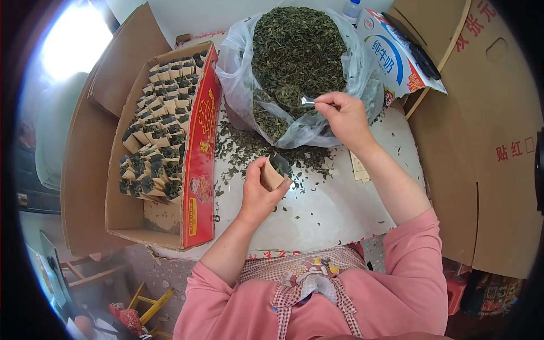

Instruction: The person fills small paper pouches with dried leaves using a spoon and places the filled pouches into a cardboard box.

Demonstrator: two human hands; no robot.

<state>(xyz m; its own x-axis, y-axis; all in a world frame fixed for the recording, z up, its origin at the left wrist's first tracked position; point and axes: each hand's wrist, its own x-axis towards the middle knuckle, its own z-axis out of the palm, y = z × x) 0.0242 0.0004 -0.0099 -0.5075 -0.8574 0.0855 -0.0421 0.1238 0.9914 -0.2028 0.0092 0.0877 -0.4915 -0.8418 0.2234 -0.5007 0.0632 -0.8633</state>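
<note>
My left hand point(262, 190) is closed around a small brown paper packet point(272, 174), its mouth facing up and dark leaves showing at the top. In my right hand point(344, 118) is the handle of a spoon point(307, 101), whose bowl reaches into the dried leaves point(299, 45). A clear plastic bag point(235, 71) holds that large heap of leaves. To the left, a red-sided cardboard box point(199, 147) contains rows of similar filled packets point(161, 130), standing close together. Loose leaves point(243, 141) lie scattered on the white tabletop point(238, 207) between box and bag.
A few flat paper packets point(359, 168) lie beneath my right forearm. A milk carton box point(391, 54) with a black object on it stands at the back right. Large cardboard sheets point(481, 130) rise along the right side. A yellow stool point(148, 303) is on the floor at lower left.
</note>
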